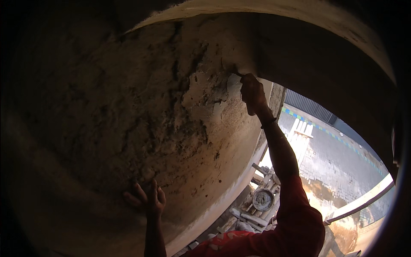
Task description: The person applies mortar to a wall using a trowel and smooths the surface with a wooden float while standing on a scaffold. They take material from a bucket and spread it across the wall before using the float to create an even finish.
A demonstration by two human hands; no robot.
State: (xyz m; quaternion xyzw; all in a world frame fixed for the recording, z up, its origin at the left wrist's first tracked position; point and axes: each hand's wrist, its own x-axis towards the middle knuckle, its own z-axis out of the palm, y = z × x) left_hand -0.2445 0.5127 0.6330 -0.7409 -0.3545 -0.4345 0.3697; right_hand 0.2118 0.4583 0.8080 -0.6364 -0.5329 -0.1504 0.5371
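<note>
A rough, partly plastered wall [171, 111] fills most of the view, with a patchy, crumbled surface. High up near the wall's corner, my right hand [253, 92] is closed round the handle of a trowel. The trowel's dark blade [233, 70] meets the plaster there, but its outline is hard to make out in the shadow. Lower down on the left, my left hand [147, 199] has its fingers spread against the wall and holds nothing.
Overhead runs a dark beam or ceiling edge [317, 55]. Below right, a round pan of grey mix [263, 199] rests on wooden planks [252, 218]. Beyond lies a sunlit paved yard [338, 158], with a curved rail [364, 203] nearer.
</note>
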